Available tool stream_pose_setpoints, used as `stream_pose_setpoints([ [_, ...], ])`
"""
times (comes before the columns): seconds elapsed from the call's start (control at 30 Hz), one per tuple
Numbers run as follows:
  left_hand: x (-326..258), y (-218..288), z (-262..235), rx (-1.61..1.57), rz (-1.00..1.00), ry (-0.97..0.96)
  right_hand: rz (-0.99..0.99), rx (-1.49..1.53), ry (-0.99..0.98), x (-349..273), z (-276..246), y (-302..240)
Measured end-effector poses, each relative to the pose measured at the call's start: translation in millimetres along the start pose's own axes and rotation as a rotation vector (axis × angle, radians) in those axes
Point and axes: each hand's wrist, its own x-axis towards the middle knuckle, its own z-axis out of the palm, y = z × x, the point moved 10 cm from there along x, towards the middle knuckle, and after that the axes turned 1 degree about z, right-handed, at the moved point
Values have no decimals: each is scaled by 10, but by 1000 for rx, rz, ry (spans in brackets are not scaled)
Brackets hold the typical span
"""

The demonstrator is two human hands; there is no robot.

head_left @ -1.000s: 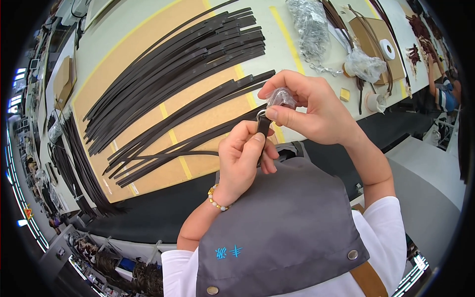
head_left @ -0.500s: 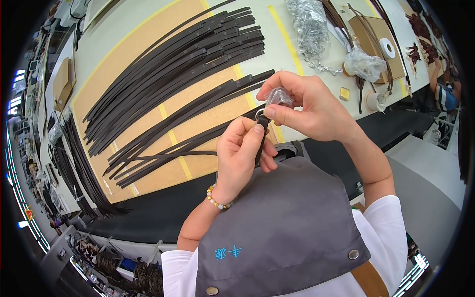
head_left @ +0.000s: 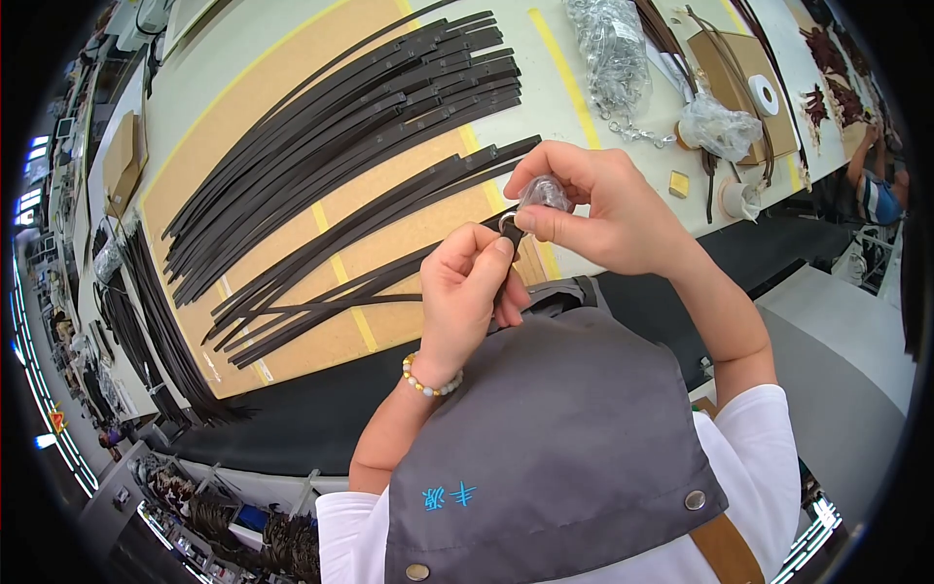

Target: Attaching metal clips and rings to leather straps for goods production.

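Above bench, left hand (head_left: 467, 292) gripping strap (head_left: 509, 237), right hand (head_left: 603, 209) pinching buckle (head_left: 543, 195)

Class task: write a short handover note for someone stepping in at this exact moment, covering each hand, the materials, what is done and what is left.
Left hand: pinching the end of a dark strap, held up over the table edge.
Right hand: fingers on a small metal ring wrapped in clear plastic at that strap end.
Materials: more dark straps fanned across the table; bag of metal hardware at the far side.
Done: cannot tell.
Left: the ring looks not yet fixed; the laid-out straps show no rings.
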Motion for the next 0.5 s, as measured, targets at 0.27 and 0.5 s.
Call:
stream_pose_setpoints([
  [0.27, 428, -658, -668, 515, -30, -68, 231, 452, 101, 21, -144, 1538],
  [0.5, 596, -1183, -1743, 1219, 136, 1, 472, 378, 176, -410, 144, 3100],
])
